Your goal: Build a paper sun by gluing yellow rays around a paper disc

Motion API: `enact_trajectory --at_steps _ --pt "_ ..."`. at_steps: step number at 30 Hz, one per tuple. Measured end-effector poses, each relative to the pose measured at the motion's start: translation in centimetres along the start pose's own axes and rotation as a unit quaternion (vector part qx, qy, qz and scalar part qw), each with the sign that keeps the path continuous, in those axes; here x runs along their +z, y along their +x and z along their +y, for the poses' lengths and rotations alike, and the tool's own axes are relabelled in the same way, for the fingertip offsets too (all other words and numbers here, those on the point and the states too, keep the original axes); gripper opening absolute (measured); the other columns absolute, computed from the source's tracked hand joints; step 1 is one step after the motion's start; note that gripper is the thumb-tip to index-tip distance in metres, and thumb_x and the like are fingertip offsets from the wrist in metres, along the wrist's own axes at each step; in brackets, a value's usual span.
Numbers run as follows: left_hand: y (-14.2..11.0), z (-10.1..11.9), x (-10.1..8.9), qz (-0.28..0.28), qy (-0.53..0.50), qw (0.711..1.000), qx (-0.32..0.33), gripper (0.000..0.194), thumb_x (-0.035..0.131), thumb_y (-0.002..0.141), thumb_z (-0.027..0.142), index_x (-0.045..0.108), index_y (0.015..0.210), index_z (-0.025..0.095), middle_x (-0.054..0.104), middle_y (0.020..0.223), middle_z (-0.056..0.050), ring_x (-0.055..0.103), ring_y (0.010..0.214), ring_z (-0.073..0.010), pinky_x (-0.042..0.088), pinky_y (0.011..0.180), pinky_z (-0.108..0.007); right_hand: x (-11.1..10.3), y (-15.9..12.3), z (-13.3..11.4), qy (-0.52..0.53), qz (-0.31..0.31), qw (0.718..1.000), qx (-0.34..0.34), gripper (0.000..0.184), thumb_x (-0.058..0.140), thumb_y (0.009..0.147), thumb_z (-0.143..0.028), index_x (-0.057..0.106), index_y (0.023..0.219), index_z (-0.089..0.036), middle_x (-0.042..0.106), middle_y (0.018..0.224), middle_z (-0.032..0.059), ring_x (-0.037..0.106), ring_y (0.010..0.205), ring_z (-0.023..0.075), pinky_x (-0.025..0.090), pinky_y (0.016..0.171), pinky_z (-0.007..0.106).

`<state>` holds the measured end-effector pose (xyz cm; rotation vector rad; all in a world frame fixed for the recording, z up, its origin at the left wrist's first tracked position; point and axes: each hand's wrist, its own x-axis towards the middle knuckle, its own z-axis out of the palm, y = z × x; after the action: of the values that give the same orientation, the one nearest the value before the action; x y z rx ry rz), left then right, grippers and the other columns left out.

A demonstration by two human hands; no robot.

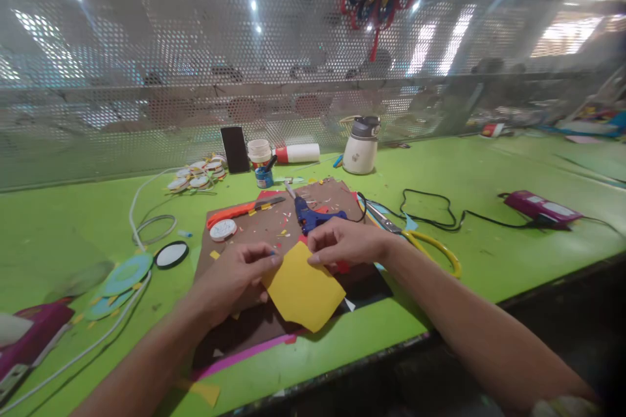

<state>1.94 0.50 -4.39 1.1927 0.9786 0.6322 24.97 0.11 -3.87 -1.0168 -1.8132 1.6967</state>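
Note:
A yellow sheet of paper point(306, 290) with several cut corners is held up over the brown work mat point(244, 332). My left hand point(247, 270) pinches its upper left edge between thumb and fingers. At the upper right edge, my right hand point(342, 244) grips the same paper with thumb and fingertips. Just beyond the paper lies a blue glue gun point(313, 215). An orange utility knife point(235, 212) and a round white disc point(223, 229) rest left of it. Yellow-handled scissors point(430, 247) lie beside my right forearm.
On the green table point(513, 169) stand a white bottle point(360, 150), a phone point(235, 150) and a blue jar point(264, 176). Paper discs point(195, 176) lie at the back left. A black cord runs to a purple device point(540, 208). A perforated screen point(195, 78) rises behind.

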Motion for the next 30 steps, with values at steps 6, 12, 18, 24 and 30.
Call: enact_trajectory --at_steps 6,12,18,24,30 --pt "-0.3 -0.2 0.9 -0.070 0.085 0.993 -0.035 0.018 0.074 0.067 0.031 0.063 0.068 0.016 0.062 0.049 0.000 0.049 0.040 -0.0083 0.036 0.041 -0.017 0.1 0.3 -0.3 0.018 0.066 0.998 0.006 0.019 0.072 0.071 -0.029 0.061 0.074 -0.014 0.060 0.066 -0.0037 0.053 0.058 0.0072 0.040 0.056 0.019" --pt "-0.4 -0.2 1.5 -0.065 0.089 0.994 -0.028 0.020 0.072 0.069 0.034 0.063 0.070 0.017 0.062 0.049 0.000 0.048 0.040 -0.0077 0.037 0.042 -0.017 0.6 0.8 0.1 -0.039 0.099 0.994 -0.025 0.014 0.071 0.072 -0.027 0.067 0.077 -0.015 0.063 0.068 -0.0022 0.056 0.061 0.0090 0.043 0.058 0.021" --pt "0.4 -1.2 1.2 -0.013 -0.035 0.999 0.002 0.027 0.080 0.060 0.034 0.060 0.068 0.017 0.059 0.050 0.002 0.046 0.039 -0.0073 0.034 0.040 -0.017 -0.9 -2.2 -3.6 -0.083 0.312 0.939 -0.121 0.020 0.061 0.080 -0.032 0.067 0.085 -0.014 0.066 0.077 0.0027 0.059 0.066 0.0116 0.048 0.066 0.027" --pt "0.9 -1.4 -0.1 0.029 -0.089 0.995 0.017 0.029 0.079 0.064 0.037 0.057 0.065 0.018 0.053 0.046 0.005 0.045 0.041 -0.0066 0.035 0.041 -0.015 -3.8 -10.3 -3.4 -0.410 0.402 0.817 0.047 0.031 0.043 0.090 -0.034 0.066 0.095 -0.014 0.068 0.084 0.0067 0.060 0.073 0.0153 0.047 0.070 0.030" --pt "0.9 -0.7 -0.7 0.057 -0.033 0.994 0.087 0.020 0.073 0.072 0.031 0.061 0.067 0.016 0.059 0.055 0.003 0.055 0.049 -0.0066 0.042 0.049 -0.013 -4.1 -14.6 2.5 -0.510 0.327 0.778 0.168 0.044 0.059 0.069 -0.017 0.066 0.111 -0.008 0.065 0.090 0.0164 0.058 0.085 0.0285 0.041 0.073 0.036"
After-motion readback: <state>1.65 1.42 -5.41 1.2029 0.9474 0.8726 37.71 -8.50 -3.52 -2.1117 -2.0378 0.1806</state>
